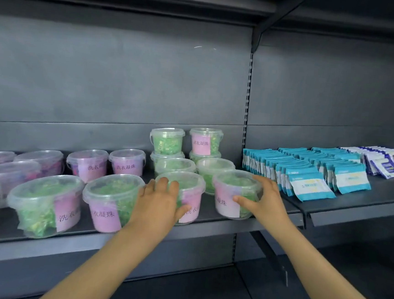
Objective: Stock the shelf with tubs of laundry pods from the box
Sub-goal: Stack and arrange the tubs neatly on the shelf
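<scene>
Clear plastic left tub (190, 197) and right tub (229, 190) stand mid-frame at the shelf (196, 231) lip, gripped in the curled fingers of our left hand (157, 205) and right hand (264, 201); we should slide them back squarely, labels forward.

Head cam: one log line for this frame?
left hand: grips green tub, shelf front | right hand: grips end tub beside it | tubs: both on shelf | box: not in view
</scene>
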`<action>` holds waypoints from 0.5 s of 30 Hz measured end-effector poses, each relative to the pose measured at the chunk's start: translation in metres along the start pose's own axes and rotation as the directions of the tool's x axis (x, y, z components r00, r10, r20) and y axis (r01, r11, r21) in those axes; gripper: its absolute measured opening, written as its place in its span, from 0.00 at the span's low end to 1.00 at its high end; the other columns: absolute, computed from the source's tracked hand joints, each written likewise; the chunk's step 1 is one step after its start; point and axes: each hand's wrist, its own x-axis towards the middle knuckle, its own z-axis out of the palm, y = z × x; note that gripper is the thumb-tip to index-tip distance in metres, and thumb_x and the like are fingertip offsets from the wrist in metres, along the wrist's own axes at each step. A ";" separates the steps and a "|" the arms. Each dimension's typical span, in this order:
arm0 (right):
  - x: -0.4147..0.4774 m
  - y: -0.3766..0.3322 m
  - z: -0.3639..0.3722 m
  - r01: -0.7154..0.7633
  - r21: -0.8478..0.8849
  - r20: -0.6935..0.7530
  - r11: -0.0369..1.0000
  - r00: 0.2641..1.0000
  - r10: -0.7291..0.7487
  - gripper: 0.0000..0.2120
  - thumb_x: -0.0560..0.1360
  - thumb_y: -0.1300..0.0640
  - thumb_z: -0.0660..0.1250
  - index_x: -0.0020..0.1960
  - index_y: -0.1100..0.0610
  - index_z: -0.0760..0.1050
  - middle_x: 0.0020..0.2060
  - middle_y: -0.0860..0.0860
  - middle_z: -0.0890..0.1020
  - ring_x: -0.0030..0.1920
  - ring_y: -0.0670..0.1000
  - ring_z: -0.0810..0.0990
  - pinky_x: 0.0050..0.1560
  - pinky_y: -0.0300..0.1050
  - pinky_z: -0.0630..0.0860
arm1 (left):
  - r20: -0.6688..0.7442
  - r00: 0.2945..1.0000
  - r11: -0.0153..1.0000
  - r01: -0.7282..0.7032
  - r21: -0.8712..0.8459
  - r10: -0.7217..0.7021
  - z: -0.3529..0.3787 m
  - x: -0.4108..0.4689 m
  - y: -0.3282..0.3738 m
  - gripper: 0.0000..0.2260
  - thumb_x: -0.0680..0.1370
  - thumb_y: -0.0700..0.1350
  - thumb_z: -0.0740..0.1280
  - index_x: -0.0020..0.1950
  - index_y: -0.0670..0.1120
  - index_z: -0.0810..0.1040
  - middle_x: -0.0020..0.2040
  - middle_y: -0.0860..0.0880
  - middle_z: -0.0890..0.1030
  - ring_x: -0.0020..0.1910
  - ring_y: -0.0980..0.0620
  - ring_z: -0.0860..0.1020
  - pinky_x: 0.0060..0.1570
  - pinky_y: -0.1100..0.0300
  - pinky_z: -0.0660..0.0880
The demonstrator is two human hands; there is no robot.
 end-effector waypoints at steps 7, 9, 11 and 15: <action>0.006 0.004 0.002 -0.075 0.126 0.058 0.989 0.996 0.068 0.40 0.65 0.54 0.78 0.71 0.54 0.61 0.66 0.53 0.68 0.66 0.53 0.69 0.67 0.51 0.68 | 0.034 0.963 0.849 0.251 -0.464 -0.266 0.024 -0.008 0.026 0.27 0.75 0.52 0.68 0.70 0.47 0.64 0.74 0.36 0.48 0.74 0.34 0.52 0.71 0.46 0.59; 0.007 0.005 0.002 -0.053 0.150 0.082 0.987 0.996 0.041 0.33 0.65 0.54 0.78 0.64 0.50 0.65 0.59 0.49 0.73 0.62 0.51 0.72 0.62 0.47 0.70 | 0.034 0.938 0.747 0.298 -0.594 -0.346 0.031 -0.008 0.027 0.26 0.74 0.51 0.69 0.69 0.52 0.63 0.75 0.38 0.45 0.74 0.35 0.55 0.69 0.46 0.63; 0.007 0.005 0.002 -0.072 0.160 0.091 0.984 0.994 0.058 0.34 0.65 0.53 0.78 0.66 0.52 0.65 0.58 0.48 0.73 0.59 0.48 0.72 0.59 0.43 0.70 | 0.040 0.934 0.704 0.295 -0.647 -0.354 0.033 -0.009 0.026 0.26 0.73 0.51 0.70 0.68 0.53 0.63 0.74 0.37 0.49 0.69 0.34 0.64 0.63 0.48 0.69; 0.007 0.006 0.003 -0.114 0.134 0.047 0.984 0.993 0.109 0.44 0.61 0.49 0.80 0.71 0.56 0.63 0.63 0.50 0.74 0.62 0.50 0.73 0.64 0.48 0.72 | 0.070 0.933 0.648 0.297 -0.702 -0.352 0.027 -0.007 0.023 0.25 0.72 0.49 0.72 0.65 0.51 0.65 0.70 0.40 0.58 0.54 0.44 0.72 0.50 0.61 0.67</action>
